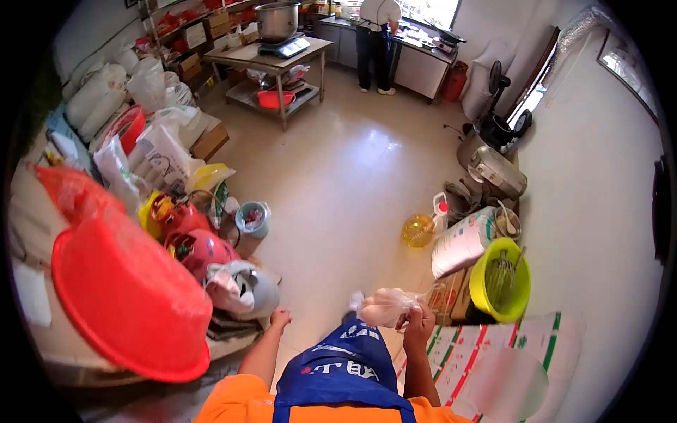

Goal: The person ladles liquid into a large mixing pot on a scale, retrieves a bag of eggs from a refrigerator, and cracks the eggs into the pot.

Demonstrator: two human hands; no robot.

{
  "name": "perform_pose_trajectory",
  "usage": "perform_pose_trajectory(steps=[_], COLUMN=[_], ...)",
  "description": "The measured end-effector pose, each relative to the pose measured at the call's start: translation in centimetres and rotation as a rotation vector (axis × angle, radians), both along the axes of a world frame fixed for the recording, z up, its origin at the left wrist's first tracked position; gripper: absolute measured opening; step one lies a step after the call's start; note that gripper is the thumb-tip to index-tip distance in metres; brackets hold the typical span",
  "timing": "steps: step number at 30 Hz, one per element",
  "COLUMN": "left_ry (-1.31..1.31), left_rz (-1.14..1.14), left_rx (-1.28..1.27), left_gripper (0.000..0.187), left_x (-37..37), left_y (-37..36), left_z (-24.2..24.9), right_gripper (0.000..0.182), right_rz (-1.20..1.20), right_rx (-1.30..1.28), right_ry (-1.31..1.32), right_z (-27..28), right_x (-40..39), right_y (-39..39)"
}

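My right hand (417,321) grips the gathered neck of a clear plastic bag (386,307). Several pale, rounded lumps show through the bag, which hangs in front of my blue apron (337,368). To the left, my left hand (281,319) is held low with its fingers curled in and nothing showing in it. Nearest to that hand is a grey-white bucket (262,290) with a pinkish cloth draped over its rim. A foot in a light shoe (356,299) shows just beyond the apron.
A big red basin (130,296) leans at the left, near red gas cylinders (187,220) and a light-blue bin (252,220). At right are a lime-green bowl (522,282) with a whisk, a white sack (462,243) and an oil jug (418,231). A person (374,42) stands at the far counter.
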State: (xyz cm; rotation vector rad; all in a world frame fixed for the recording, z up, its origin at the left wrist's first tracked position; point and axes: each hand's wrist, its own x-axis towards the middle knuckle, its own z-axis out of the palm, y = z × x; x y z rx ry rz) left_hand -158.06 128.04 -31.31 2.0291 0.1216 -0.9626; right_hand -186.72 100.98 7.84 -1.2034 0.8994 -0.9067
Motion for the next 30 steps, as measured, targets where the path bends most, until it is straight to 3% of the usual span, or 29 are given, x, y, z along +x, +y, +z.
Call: perform_pose_trajectory(steps=[3,6,8,11,19,21,25,27,30], left_ry=[-0.117,-0.240,-0.066,0.249,0.413,0.473,0.524,0.494,0.321], left_rz=[-0.032,-0.144,-0.224,0.177,0.379,0.405,0.419,0.443,0.501], left_rx=[0.049,0.186,0.247,0.287,0.298,0.296,0.242,0.180,0.000], left_gripper=[0.024,0.025,0.025,0.027,0.027,0.027,0.027,0.027,0.027], left_x=[8.5,15.1,19.1,22.1,29.0,32.2,42.1,48.6,60.6], left_y=[-11.2,-17.2,-19.3,-21.9,-33.7,-38.2,-49.8,-56.3,-66.8], left_z=[1.3,-2.2,-1.7,2.7,1.2,0.3,-0.2,0.1,1.3], right_gripper=[0.021,0.026,0.028,0.028,0.032,0.033,0.028,0.024,0.023], right_rz=[0.042,0.070,0.103,0.235,0.298,0.336,0.315,0.301,0.327], right_rx=[-0.022,-0.083,-0.154,-0.128,-0.144,-0.190,-0.229,-0.097,-0.166], right_ry=[-0.006,-0.011,0.043,0.092,0.079,0.115,0.166,0.196,0.165], right_z=[-1.8,-2.5,-3.3,-2.7,-0.2,-1.8,-4.6,-1.1,-1.1], right_x=[6.7,13.8,19.4,27.0,47.9,53.1,63.6,68.5,75.2], right_y=[-8.6,-18.0,-25.2,-32.7,-54.8,-59.8,-70.1,-74.9,-82.4])
